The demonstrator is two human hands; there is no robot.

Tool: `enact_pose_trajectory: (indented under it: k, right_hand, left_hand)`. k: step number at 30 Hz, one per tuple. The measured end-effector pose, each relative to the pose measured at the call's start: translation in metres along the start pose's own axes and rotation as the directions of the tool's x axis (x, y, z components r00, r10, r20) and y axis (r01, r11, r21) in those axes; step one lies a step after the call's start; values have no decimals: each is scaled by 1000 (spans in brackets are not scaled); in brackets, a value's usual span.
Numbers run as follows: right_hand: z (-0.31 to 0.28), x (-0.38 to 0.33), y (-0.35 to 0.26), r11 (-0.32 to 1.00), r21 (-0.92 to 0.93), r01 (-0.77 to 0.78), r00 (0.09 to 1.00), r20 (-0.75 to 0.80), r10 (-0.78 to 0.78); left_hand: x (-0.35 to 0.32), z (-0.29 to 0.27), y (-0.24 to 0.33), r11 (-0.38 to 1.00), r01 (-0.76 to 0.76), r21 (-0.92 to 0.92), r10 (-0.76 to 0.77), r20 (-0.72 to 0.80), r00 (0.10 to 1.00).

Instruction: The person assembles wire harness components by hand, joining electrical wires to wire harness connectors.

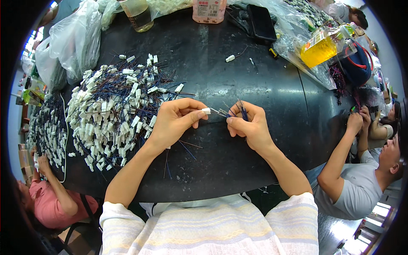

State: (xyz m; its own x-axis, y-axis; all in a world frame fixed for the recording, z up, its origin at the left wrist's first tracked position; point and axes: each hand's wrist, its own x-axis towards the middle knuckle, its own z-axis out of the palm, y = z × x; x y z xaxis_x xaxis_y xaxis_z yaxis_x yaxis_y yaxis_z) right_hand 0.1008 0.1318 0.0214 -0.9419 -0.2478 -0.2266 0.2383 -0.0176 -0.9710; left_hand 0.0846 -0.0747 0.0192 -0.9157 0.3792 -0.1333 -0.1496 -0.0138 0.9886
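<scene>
The left hand (172,121) pinches a small white connector (206,111); the right hand (250,125) grips thin blue wires (238,111) just beside it, above bare black worktop (238,76), the connector pile (114,110) left.

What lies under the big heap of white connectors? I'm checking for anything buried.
Under the heap of white connectors show dark blue wires and the black table. Anything deeper is covered by the heap.
</scene>
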Motion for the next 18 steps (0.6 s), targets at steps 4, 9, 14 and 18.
enact_pose_trajectory:
  k: [4,9,14,18]
  right_hand:
    - [-1,0,4,999,29,16,1000,9,-16]
    - [-1,-1,-2,998,-53,-25,1000,10,26]
    - [0,0,2,1000,-13,23,999,23,-23]
    - [1,-1,4,1000,-5,21,999,-28,-21]
  left_hand:
    - [0,0,3,1000,26,1,-26,-30,999]
    - [0,1,-2,1000,16,12,-15,-23,1000]
    - [-4,9,-4,969,-66,240,70,-12,997]
    - [-6,11,-5,963,-71,262,77,-13,997]
